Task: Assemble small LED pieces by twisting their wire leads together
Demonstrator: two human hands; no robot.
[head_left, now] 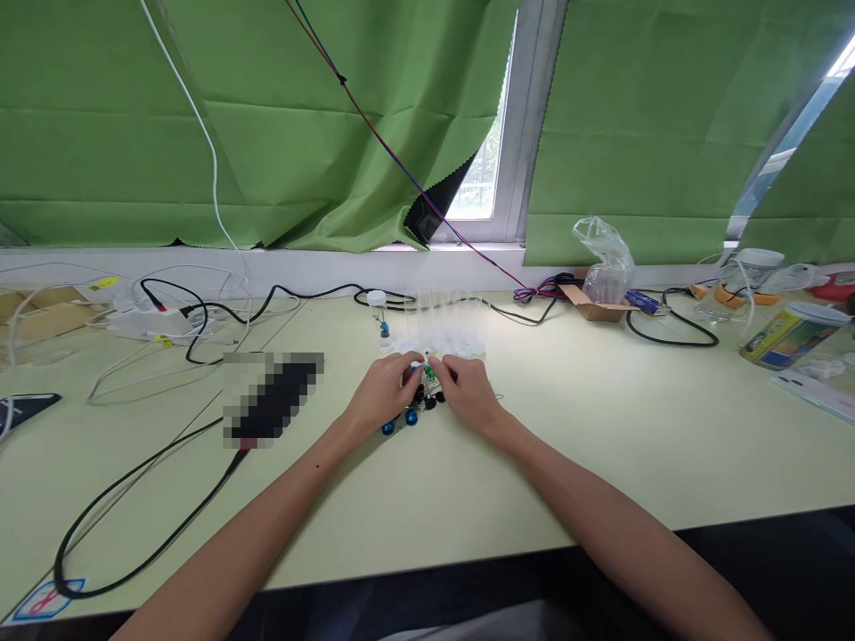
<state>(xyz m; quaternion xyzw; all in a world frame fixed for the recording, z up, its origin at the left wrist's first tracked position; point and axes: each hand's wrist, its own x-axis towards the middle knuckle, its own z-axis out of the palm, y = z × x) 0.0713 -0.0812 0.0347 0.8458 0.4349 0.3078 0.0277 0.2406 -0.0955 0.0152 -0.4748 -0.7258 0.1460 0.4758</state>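
The left hand [387,389] and right hand [468,389] curl beside small green pieces [429,372], if gripping I cannot tell; a bump may roll the near blue balls [411,417] away.

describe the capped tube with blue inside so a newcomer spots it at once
Find the pale table below the green curtains, then the left hand near its middle. Just beyond that hand, at the left end of a cluster of clear tubes, stands the capped tube; unlike them, it shows a white cap on top and something blue inside.
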